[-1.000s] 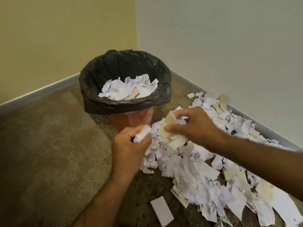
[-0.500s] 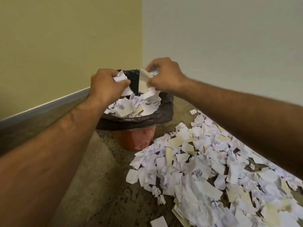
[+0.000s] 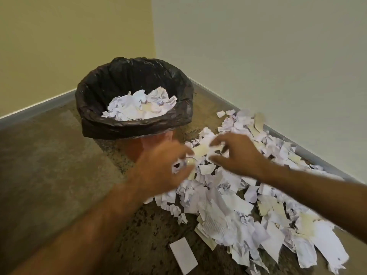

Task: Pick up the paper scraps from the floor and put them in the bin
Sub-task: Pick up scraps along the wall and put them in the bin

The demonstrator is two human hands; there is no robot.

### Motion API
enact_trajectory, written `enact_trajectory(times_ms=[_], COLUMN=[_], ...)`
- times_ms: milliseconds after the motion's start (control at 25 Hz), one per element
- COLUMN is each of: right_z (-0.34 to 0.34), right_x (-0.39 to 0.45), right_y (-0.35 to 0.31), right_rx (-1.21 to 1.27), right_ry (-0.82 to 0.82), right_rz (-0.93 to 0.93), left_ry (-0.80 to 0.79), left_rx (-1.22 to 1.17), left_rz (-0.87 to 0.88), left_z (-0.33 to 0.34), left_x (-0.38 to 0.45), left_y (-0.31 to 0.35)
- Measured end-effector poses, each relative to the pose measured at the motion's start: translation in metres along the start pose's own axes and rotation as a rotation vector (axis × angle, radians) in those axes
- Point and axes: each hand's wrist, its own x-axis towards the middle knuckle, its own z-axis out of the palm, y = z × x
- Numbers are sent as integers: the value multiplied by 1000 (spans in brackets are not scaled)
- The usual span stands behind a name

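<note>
Both hands hover over the near end of the paper scraps [image 3: 228,197], which lie strewn on the floor [image 3: 59,175] along the wall, just beside the bin [image 3: 135,124]. The left hand [image 3: 158,169] and right hand [image 3: 238,155] have fingers spread and loosely curled, seemingly grasping nothing, though motion blur makes that uncertain. A hasty grab could scatter light pieces or drop some short of the liner. The bin's orange base is partly hidden behind the left hand; the pile runs off the frame's lower right.
</note>
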Motion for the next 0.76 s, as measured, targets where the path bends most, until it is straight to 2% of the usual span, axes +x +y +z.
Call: enact_trajectory(times_ms=[120, 160, 240, 440, 560, 760], right_z=[60, 78, 109, 151, 163, 172], right_x=[-65, -82, -104, -107, -106, -106], right_y=[37, 41, 43, 43, 46, 52], right_rx=[-162, -207, -284, -248, -219, -126], right_ry=[-333, -441, -601, -643, -634, -636], right_rz=[86, 88, 60, 49, 62, 20], left_ry=[-551, -681, -793, -811, -800, -637], left_rx=[-27, -20, -28, 146, 53, -66], left_rz=[-375, -462, -567, -604, -653, -684], left_z=[67, 85, 114, 155, 166, 174], left_x=[-50, -67, -95, -116, -115, -124], left_y=[-2, -2, 2, 14, 10, 9])
